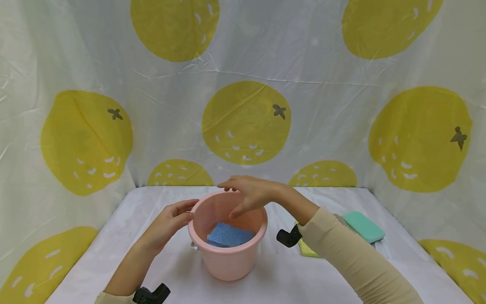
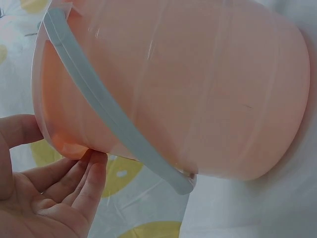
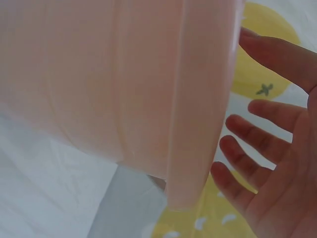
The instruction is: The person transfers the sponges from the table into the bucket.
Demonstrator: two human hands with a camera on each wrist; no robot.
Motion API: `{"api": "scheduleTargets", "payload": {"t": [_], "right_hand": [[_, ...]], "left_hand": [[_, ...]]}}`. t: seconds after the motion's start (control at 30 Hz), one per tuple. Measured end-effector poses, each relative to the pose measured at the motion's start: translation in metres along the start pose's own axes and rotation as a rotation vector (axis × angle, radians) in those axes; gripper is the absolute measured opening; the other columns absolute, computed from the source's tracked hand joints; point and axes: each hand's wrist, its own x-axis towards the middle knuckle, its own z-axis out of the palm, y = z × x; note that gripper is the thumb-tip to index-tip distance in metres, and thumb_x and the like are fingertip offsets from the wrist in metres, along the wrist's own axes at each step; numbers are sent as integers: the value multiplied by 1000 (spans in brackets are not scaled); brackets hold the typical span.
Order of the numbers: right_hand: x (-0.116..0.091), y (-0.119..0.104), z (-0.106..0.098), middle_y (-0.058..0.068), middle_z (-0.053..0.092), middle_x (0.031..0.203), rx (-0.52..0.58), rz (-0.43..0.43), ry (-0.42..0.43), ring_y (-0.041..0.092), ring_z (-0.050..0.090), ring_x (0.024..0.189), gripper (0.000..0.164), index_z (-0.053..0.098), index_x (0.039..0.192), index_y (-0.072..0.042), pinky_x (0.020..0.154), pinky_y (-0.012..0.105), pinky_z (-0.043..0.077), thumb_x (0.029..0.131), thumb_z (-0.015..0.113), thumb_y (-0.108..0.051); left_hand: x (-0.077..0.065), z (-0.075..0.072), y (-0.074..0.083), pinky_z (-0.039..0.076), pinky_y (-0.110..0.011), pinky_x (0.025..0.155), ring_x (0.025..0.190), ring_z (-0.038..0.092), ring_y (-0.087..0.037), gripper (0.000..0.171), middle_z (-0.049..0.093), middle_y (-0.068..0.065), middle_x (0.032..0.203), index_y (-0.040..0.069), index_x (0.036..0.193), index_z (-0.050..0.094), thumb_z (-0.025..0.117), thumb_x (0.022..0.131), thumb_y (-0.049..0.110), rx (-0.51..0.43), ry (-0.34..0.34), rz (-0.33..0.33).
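A pink bucket (image 1: 228, 264) stands upright on the white cloth, and a blue sponge (image 1: 230, 235) lies inside it. My left hand (image 1: 168, 223) holds the bucket's rim at the left, the thumb and fingertips against it in the left wrist view. There a grey handle (image 2: 109, 109) hangs slanted across the bucket's side. Over the right and far part of the bucket's mouth, my right hand (image 1: 250, 192) hovers with fingers spread and nothing in its grasp. The right wrist view shows those fingers (image 3: 260, 141) apart beside the rim; the sponge is hidden there.
To the right on the cloth (image 1: 288, 278) lie a mint-green sponge-like block (image 1: 363, 226) and a yellow piece (image 1: 308, 249), partly covered by my right sleeve (image 1: 341, 249). A greyish piece shows beside the green one. A lemon-print curtain (image 1: 322, 126) closes off the back and sides.
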Motion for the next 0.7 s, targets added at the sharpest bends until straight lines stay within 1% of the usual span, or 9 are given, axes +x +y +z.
{"api": "scheduleTargets", "payload": {"t": [0.33, 0.5, 0.57, 0.7], "right_hand": [[-13, 5, -5, 11, 58, 137, 15, -11, 32, 26, 54, 124, 82, 45, 157, -10, 99, 42, 48, 89, 80, -38], [-21, 9, -5, 11, 57, 141, 17, -4, 43, 27, 55, 124, 78, 47, 155, -9, 99, 44, 48, 90, 78, -36], [-25, 11, -5, 11, 56, 142, 20, 1, 45, 28, 55, 124, 77, 47, 155, -8, 99, 45, 48, 90, 78, -37], [-32, 12, -7, 9, 56, 144, 11, 14, 54, 25, 55, 123, 76, 48, 154, -8, 99, 45, 48, 91, 76, -40]], "left_hand": [[0, 1, 2, 35, -55, 114, 131, 55, -32, 53, 56, -19, 145, -4, 150, 48, 61, 103, 18, 12, 8, -1], [0, 1, 1, 35, -55, 114, 133, 53, -33, 54, 57, -19, 145, -4, 150, 47, 61, 103, 18, 10, 6, 6], [0, 1, 0, 35, -55, 115, 134, 52, -33, 54, 56, -19, 145, -5, 150, 47, 61, 103, 18, 7, 6, 7], [0, 0, -1, 35, -55, 115, 135, 51, -33, 54, 55, -19, 146, -4, 151, 47, 61, 104, 18, 4, 5, 7]]}}
